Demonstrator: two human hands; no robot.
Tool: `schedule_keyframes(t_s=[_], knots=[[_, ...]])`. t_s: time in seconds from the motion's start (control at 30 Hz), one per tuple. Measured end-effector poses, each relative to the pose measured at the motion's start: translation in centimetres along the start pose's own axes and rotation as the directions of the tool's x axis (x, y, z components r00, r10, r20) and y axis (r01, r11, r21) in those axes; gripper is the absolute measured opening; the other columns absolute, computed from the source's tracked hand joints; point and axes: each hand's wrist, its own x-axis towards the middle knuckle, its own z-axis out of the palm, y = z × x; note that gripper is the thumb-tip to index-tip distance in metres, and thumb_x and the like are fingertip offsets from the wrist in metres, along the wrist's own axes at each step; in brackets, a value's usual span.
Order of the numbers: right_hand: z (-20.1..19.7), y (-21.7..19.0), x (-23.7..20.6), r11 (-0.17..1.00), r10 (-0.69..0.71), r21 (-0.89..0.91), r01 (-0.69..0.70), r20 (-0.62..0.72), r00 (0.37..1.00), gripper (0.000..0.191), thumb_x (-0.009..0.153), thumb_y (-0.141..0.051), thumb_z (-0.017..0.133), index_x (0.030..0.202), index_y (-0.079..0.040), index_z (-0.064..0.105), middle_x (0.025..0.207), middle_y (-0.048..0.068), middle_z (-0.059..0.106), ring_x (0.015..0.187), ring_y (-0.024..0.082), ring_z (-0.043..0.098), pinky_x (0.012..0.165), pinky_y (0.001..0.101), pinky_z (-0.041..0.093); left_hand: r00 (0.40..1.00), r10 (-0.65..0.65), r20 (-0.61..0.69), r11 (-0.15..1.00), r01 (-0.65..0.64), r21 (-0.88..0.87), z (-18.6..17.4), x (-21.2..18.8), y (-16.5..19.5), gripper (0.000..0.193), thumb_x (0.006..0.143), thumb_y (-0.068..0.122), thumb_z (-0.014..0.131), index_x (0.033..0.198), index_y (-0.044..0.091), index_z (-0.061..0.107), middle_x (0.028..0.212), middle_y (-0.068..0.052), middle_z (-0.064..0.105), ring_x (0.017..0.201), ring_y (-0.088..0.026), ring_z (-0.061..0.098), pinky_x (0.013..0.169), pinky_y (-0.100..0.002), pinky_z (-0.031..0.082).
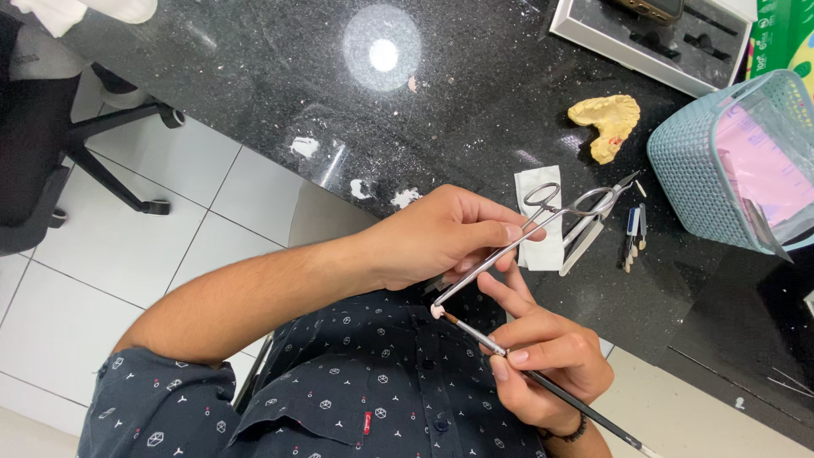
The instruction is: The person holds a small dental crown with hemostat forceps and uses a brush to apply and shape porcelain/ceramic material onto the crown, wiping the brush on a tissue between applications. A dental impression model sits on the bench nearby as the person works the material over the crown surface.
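My left hand point(441, 233) grips slim metal forceps point(509, 246) with ring handles, slanting down to the left. Their tip clamps a tiny pinkish-white piece point(437, 312) just above my dark patterned shirt. A thin dark-handled brush point(543, 383) lies pinched in the fingers of my right hand point(551, 356). Its bristle tip point(449, 318) touches the small piece. Both hands hover close together at the edge of the black speckled counter point(475, 102).
On the counter lie a folded white tissue point(543, 220), a few small hand tools point(632, 229), a yellow dental cast point(606, 123), a teal mesh basket point(704, 170) and a grey tray point(644, 38). An office chair point(51, 136) stands on the tiled floor to the left.
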Motion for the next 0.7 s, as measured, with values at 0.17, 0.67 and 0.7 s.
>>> schedule_keyframes(t_s=[0.17,0.67,0.7], knots=[[0.0,-0.8,-0.2,0.997,0.019,-0.078,-0.019,0.006,1.0,0.018,0.093,0.002,0.067,0.104,-0.007,0.056,0.093,0.014,0.074,0.118,0.043,0.072,0.125,0.0723,0.032,1.0,0.007,-0.02,1.0,-0.007,0.003,-0.1,0.1,0.0,0.031,0.104,0.014,0.058,0.127,-0.001,0.071,0.075,0.002,0.063,0.051,-0.003,0.046,0.041,-0.021,0.036],[0.8,-1.0,0.8,0.997,0.002,-0.082,0.0,0.02,1.0,0.031,0.082,0.011,0.068,0.104,-0.008,0.056,0.086,0.011,0.073,0.119,0.046,0.071,0.13,0.0739,0.024,1.0,0.005,-0.022,1.0,-0.005,0.019,-0.2,0.4,-0.4,0.031,0.104,0.015,0.058,0.128,0.0,0.071,0.079,0.001,0.066,0.052,-0.003,0.047,0.042,-0.02,0.036],[0.8,-1.1,0.8,0.997,0.008,-0.083,-0.007,0.019,1.0,0.031,0.082,0.011,0.068,0.104,-0.008,0.056,0.085,0.011,0.073,0.118,0.046,0.072,0.128,0.0727,0.025,1.0,0.007,-0.022,1.0,-0.007,0.019,-0.2,0.3,-0.3,0.031,0.104,0.015,0.057,0.127,0.0,0.071,0.079,0.001,0.066,0.052,-0.003,0.047,0.042,-0.02,0.036]])
